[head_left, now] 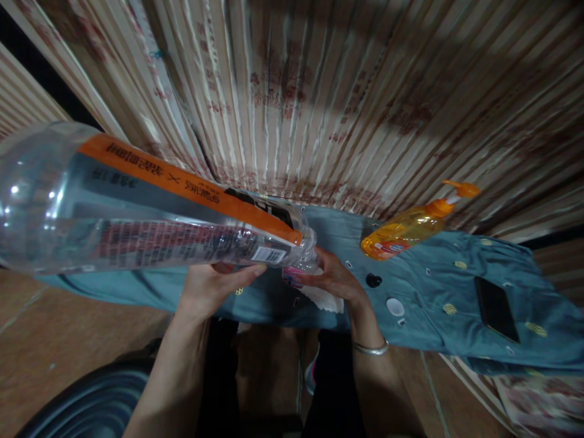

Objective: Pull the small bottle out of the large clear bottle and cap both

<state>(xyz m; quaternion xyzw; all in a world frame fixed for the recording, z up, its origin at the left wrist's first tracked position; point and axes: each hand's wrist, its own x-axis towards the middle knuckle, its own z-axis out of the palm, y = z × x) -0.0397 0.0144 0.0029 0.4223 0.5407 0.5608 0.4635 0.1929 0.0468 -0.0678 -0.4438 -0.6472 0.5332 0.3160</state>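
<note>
A large clear plastic bottle [182,213] with an orange and grey label lies tilted across the left half of the view, its neck toward the middle. My left hand [223,285] supports it from below, thumb along its side, other fingers hidden behind it. Around the neck end, my right hand [331,274] has its fingers closed, at a small pink-and-white item [292,277] beneath the neck. White tissue or paper [323,298] hangs below that hand.
On the teal cloth [429,316] are an orange pump bottle [404,231], a black cap [373,280], a white round lid [395,306] and a dark phone [497,309]. Striped curtain [292,91] hangs behind. A black ribbed round object [91,401] stands at lower left.
</note>
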